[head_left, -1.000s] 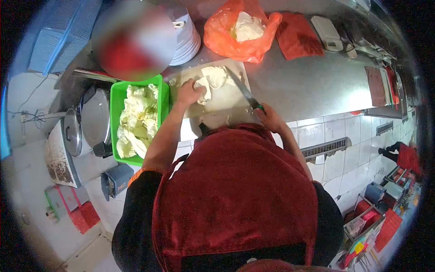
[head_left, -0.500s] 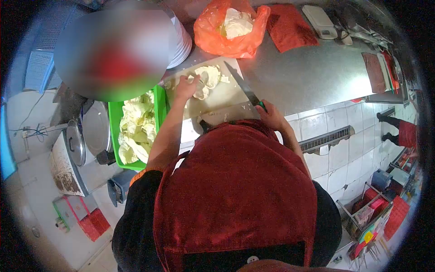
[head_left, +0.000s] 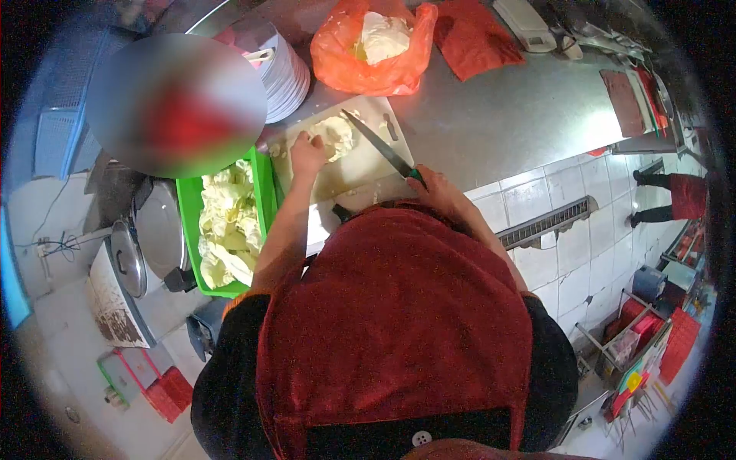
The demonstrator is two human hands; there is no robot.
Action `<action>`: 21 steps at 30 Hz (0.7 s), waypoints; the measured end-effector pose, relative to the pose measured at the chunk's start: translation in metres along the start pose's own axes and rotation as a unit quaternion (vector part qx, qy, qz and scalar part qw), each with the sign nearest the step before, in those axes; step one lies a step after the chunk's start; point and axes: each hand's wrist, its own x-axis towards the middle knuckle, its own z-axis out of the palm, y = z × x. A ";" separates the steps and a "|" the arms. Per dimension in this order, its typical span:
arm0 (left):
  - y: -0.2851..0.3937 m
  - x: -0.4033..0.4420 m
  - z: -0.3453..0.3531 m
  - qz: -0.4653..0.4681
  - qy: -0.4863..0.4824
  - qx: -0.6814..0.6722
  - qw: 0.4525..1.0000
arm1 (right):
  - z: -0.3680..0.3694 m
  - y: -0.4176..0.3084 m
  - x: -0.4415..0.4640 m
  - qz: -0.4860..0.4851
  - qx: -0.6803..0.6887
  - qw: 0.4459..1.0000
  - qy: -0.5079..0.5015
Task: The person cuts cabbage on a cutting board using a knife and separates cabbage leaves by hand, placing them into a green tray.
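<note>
Pale cabbage leaves (head_left: 337, 136) lie on a white cutting board (head_left: 360, 162) on the metal counter. My left hand (head_left: 309, 156) is at the left edge of these leaves, its fingers curled in on them. In my right hand (head_left: 438, 190) is a long knife (head_left: 377, 143) by its green handle. Its blade slants up and left over the board, with the tip near the upper right of the leaves. From this angle I cannot tell whether the blade touches them. Small cabbage scraps dot the board.
Left of the board, a green crate (head_left: 264, 184) holds many cabbage leaves. An orange plastic bag (head_left: 337, 65) with something pale inside stands behind the board, beside stacked plates (head_left: 285, 80). A red cloth (head_left: 475, 42) lies further right. Another person (head_left: 686, 197) is at far right.
My right hand and the knife have moved left, bringing the blade close to the leaves. My left hand stays at the leaves. The whole view has shifted slightly.
</note>
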 end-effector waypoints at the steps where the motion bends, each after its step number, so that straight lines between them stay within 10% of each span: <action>1: 0.007 -0.014 -0.005 -0.023 0.044 -0.044 0.998 | 0.007 0.003 0.007 0.003 0.002 1.000 0.000; 21: -0.006 -0.069 0.028 -0.058 0.148 -0.117 0.980 | 0.067 0.006 0.064 -0.040 -0.154 0.987 -0.023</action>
